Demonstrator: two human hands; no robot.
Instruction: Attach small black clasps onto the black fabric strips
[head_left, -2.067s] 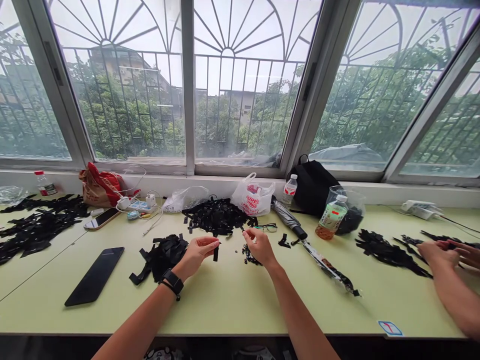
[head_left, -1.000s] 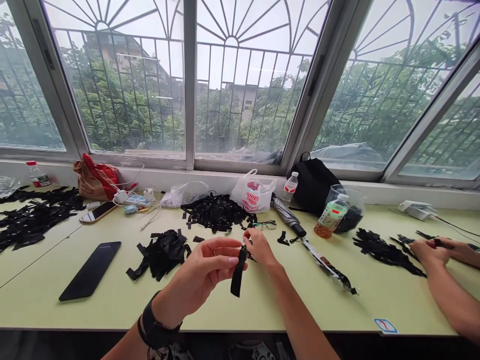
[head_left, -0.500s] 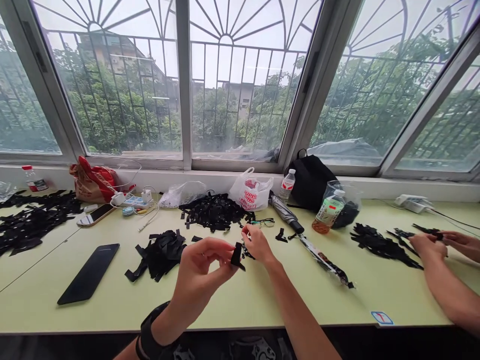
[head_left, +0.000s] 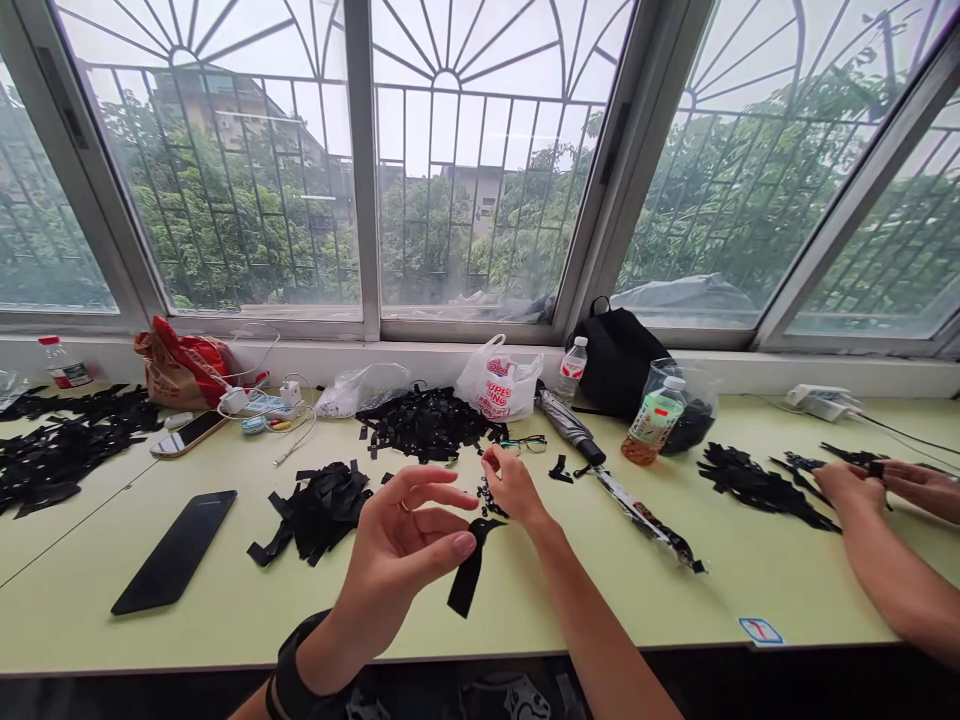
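1. Black strip (head_left: 469,575) hangs in the lower middle of the frame between the two hands, its upper end curling toward the right hand and touching the left thumb.
2. Left hand (head_left: 397,560), wearing a black wristband (head_left: 294,665), is half open, thumb and fingers apart; whether it grasps the strip or only touches it, I cannot tell.
3. Right hand (head_left: 514,492) has its fingertips drawn together above a small pile of black bits (head_left: 489,497); whether they clench anything is too small to tell.
4. On the pale green tabletop (head_left: 225,625), one heap of black strips (head_left: 326,510) lies just left of the hands and another (head_left: 424,425) above them. Eyeglasses (head_left: 523,444) lie just above the right hand, and a black phone (head_left: 174,550) lies at lower left.
5. At the right edge of the frame, a co-worker's hands (head_left: 851,487) sit beside a spread of black strips (head_left: 757,487).
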